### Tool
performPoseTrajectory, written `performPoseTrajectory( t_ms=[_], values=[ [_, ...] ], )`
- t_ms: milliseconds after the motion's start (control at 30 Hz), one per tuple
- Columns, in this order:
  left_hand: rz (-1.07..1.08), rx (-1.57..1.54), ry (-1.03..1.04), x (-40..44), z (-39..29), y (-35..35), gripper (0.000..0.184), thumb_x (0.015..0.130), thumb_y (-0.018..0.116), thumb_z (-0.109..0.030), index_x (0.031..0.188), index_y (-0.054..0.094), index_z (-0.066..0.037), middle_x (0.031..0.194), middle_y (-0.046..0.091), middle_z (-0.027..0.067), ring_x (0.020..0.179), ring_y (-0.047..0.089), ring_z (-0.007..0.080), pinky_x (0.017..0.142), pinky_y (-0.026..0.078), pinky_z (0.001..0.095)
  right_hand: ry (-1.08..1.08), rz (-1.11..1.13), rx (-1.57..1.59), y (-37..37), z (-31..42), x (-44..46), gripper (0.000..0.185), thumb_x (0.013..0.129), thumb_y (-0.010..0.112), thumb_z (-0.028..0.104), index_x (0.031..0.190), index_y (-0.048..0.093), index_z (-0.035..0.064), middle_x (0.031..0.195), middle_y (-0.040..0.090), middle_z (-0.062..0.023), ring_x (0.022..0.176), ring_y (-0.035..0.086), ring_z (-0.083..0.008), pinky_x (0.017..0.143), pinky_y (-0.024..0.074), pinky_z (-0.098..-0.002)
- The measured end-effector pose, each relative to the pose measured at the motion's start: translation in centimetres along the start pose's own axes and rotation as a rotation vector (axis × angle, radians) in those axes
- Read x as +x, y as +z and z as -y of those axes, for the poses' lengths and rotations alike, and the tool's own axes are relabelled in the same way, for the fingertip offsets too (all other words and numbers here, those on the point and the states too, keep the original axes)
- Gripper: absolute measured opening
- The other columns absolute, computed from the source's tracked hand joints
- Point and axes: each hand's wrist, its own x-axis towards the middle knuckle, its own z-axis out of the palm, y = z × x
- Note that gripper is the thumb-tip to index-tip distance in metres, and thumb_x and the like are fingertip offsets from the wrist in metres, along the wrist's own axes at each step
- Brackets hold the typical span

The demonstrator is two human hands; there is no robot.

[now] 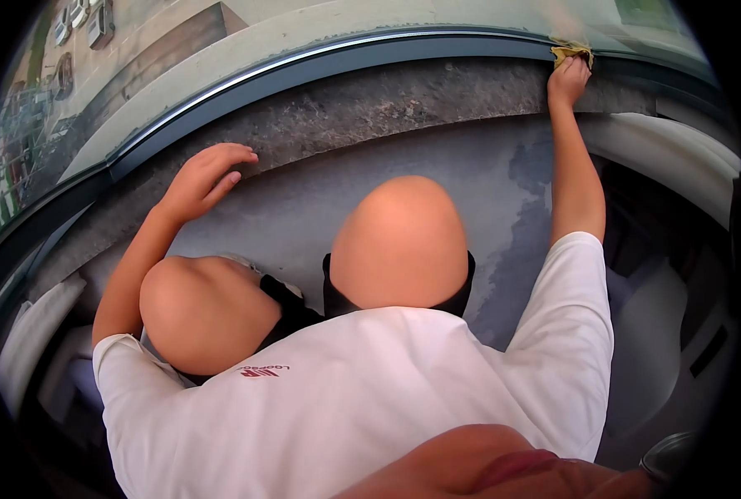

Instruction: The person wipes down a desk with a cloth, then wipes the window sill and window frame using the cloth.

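Note:
At the upper right, my right hand (pixel 568 81) grips a yellow cloth (pixel 571 51) and presses it against the lower part of the window glass (pixel 437 15), by the frame. Its fingers are bent over the cloth, which looks crumpled. On the left side, my left hand (pixel 208 179) hangs over the front edge of the dark stone sill (pixel 345 112). Those fingers stretch to the right with the thumb apart, and nothing is in them. Whether the left fingertips touch the sill, I cannot tell.
A dark window frame (pixel 304 68) curves along the back of the sill. My bent knees (pixel 399 241) stand close to the grey wall (pixel 503 175) below it. Pale curtain-like material (pixel 665 150) bulges at the right. Parked cars (pixel 101 25) show outside, far below.

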Motion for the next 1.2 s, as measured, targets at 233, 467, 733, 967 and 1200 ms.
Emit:
performPoseTrajectory(
  t_ms=[233,467,733,967,1200],
  values=[
    [0.012,0.002,0.190,3.5,-0.1,0.3,0.027,0.091,0.061,-0.002,0.117,0.064,-0.008,0.109,0.069,0.0092,0.105,0.065,0.0318,0.091,0.051,0.0432,-0.219,-0.116,0.133,-4.0,13.4,-3.1,0.023,0.094,0.061,0.024,0.099,0.070,0.0033,0.106,0.065,-0.0118,0.102,0.056,-0.0356,0.091,0.0433,-0.0475],
    [0.055,-0.055,0.225,4.9,-0.3,0.9,0.022,0.090,0.060,0.000,0.110,0.066,-0.008,0.103,0.069,0.0091,0.101,0.065,0.0306,0.088,0.051,0.0417,-0.385,-0.019,0.463,-7.1,28.4,-5.9,0.014,0.081,0.071,0.023,0.087,0.067,0.0113,0.090,0.058,-0.0057,0.090,0.054,-0.0291,0.083,0.0422,-0.0429],
    [-0.216,0.250,0.254,5.5,-1.7,-0.9,0.028,0.085,0.064,0.003,0.111,0.068,-0.008,0.110,0.070,0.0064,0.114,0.064,0.0291,0.096,0.050,0.0409,-0.626,0.070,0.566,-8.2,33.0,-5.6,0.020,0.076,0.075,0.024,0.092,0.069,0.0127,0.092,0.058,-0.0025,0.092,0.056,-0.0254,0.088,0.0436,-0.0416],
    [-0.287,0.575,0.080,1.6,-0.4,-0.4,0.037,0.082,0.065,0.003,0.117,0.065,-0.008,0.132,0.063,0.0066,0.133,0.053,0.0301,0.108,0.043,0.0434,-0.660,0.011,0.386,-6.9,19.6,-2.5,0.021,0.086,0.069,0.019,0.104,0.068,0.0079,0.107,0.065,-0.0071,0.103,0.060,-0.0282,0.093,0.0438,-0.0425],
    [-0.265,0.653,-0.052,0.6,-1.0,1.0,0.042,0.083,0.064,0.000,0.124,0.063,-0.010,0.141,0.058,0.0066,0.137,0.049,0.0294,0.110,0.040,0.0446,-0.400,-0.047,-0.096,-3.6,1.0,0.2,0.020,0.095,0.062,0.027,0.103,0.069,0.0103,0.101,0.065,-0.0067,0.100,0.061,-0.0306,0.088,0.0469,-0.0449]
  ],
)
